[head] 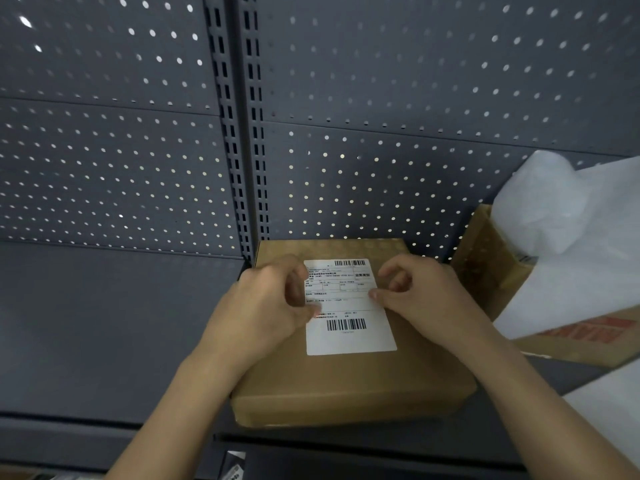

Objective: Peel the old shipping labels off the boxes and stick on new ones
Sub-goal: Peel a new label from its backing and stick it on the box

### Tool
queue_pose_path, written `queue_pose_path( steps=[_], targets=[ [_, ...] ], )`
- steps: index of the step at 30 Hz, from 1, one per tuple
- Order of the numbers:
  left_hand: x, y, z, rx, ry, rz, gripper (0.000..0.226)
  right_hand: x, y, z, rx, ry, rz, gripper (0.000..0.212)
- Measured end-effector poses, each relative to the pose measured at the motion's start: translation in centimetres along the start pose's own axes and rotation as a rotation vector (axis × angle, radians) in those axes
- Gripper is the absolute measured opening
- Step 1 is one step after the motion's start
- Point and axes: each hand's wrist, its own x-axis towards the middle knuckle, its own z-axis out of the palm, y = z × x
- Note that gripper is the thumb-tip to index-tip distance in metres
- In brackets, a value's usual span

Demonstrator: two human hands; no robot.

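The grey shelf [104, 323] carries the work. The box [346, 386] lies flat on it, close to the front lip, and the label [348, 336] lies flat on the box's top.

The left grip [266, 303] has its fingers curled and its thumb [315, 310] on the label's left edge. I cannot tell whether it has lifted and pinched that edge or is only pressing on it. No corner is visibly raised.

If this is the old label, the likely fault is tearing. A pull started from mid-edge rather than a corner could split the paper, leaving scraps behind or stripping the cardboard's skin. If it is the new one, pressing both edges before the middle could trap a crease or bubble across the barcodes.

The right grip [426, 292] is also curled, with its thumb [374, 294] at the label's right edge. Again I cannot tell a pinch from a press. Neither grip holds the box itself, so a hard tug toward the person may drag it over the lip.

Further right, a second box [485, 258] with white wrap [561, 237] spilling out stands just beside the first. A wide elbow could snag that wrap.
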Motion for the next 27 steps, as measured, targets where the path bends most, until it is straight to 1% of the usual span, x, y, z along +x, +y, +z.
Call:
queue_pose_path(
  steps=[2,3,4,6,9,11,13,18,20,23,25,27],
  targets=[
    [-0.4,-0.3,0.4,0.069,0.068,0.095,0.025,-0.6,0.0,0.1,-0.031,0.045,-0.128,0.023],
    [-0.5,-0.4,0.7,0.09,0.07,0.139,0.032,-0.8,0.0,0.2,-0.052,0.036,-0.198,0.025],
    [-0.5,-0.6,1.1,0.119,0.046,0.18,0.044,-0.9,0.0,0.3,-0.088,0.01,-0.261,0.03],
    [-0.3,-0.6,1.7,0.198,-0.032,0.232,0.058,-1.0,-0.1,0.8,-0.178,-0.069,-0.344,0.042],
    [-0.2,-0.2,2.4,0.318,-0.166,0.218,0.064,-0.7,-0.1,1.9,-0.299,-0.212,-0.358,0.056],
    [-0.2,-0.3,2.7,0.408,-0.237,0.176,0.068,-0.5,0.1,2.4,-0.385,-0.31,-0.344,0.058],
    [-0.4,-0.2,2.8,0.463,-0.268,0.151,0.073,-0.3,0.4,2.6,-0.453,-0.357,-0.345,0.058],
    [-0.4,0.0,2.9,0.529,-0.299,0.142,0.063,-0.4,0.5,2.9,-0.505,-0.359,-0.35,0.058],
    [-0.1,0.3,2.6,0.503,-0.26,0.151,0.061,-0.3,0.3,2.7,-0.474,-0.33,-0.347,0.058],
    [0.8,0.6,2.2,0.436,-0.162,0.163,0.049,0.0,-0.3,2.2,-0.442,-0.285,-0.334,0.056],
    [1.6,0.7,2.4,0.44,-0.179,0.162,0.053,0.7,-0.6,2.2,-0.49,-0.266,-0.348,0.056],
    [2.0,0.6,2.9,0.473,-0.249,0.147,0.059,1.5,-0.9,2.5,-0.501,-0.284,-0.352,0.056]
  ],
)
